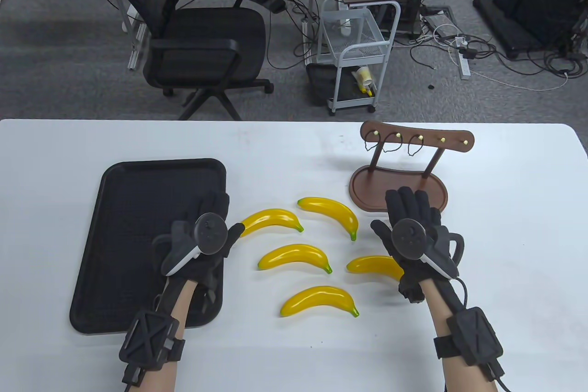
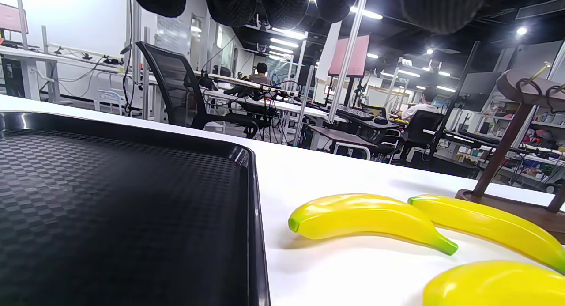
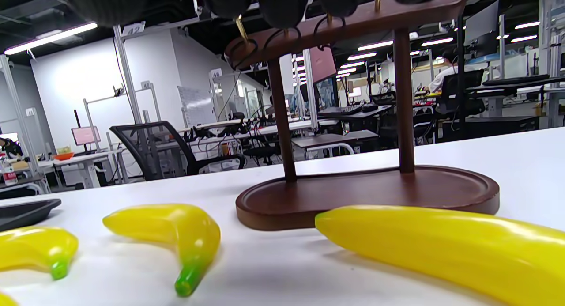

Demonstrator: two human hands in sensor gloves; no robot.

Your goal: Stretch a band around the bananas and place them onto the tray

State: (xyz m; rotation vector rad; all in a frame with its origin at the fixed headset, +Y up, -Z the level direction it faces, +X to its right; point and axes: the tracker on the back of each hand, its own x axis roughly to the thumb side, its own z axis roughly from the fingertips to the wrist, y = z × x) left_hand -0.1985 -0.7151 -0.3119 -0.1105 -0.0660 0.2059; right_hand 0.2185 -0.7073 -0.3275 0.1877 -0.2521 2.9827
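**Nothing banded yet — your hands are poised, bands on the rack**

Table (image 1: 294,364): white, carrying everything. You stand at its near edge, both forearms coming in low.

Tray (image 1: 133,190): black, textured floor, raised rim, on your left. Nothing lies in it. Your left hand (image 1: 209,235) hovers over its right-hand part, fingers (image 1: 216,203) straight and relaxed, holding nothing; the thumb reaches toward the nearest banana without a clear touch.

Rack (image 1: 415,137): dark wood, a crossbar on two posts over an oval base, far right. Brass pegs along the bar. Three thin dark bands (image 1: 390,144) hang from the left three pegs; the two right pegs look bare.

Your right hand (image 1: 413,231) sits between the rack's base and the bananas, fingers spread and straight, tips over the near rim of the base. Empty as well.

Bananas (image 1: 294,256): five, yellow with green tips, loose on the table between tray and rack, each apart from the others. One lies partly hidden under your right hand; I cannot tell whether the glove rests on it.

Step in hand, as I read it: the very start. No band is off its peg, no fruit is gathered.

Next move, likely: lift your right hand to the bar and slip a band off its peg. It is thin, so pinch with fingertips. Draw bananas together with your left so the band can be stretched over them, then carry the bundle left onto the tray.
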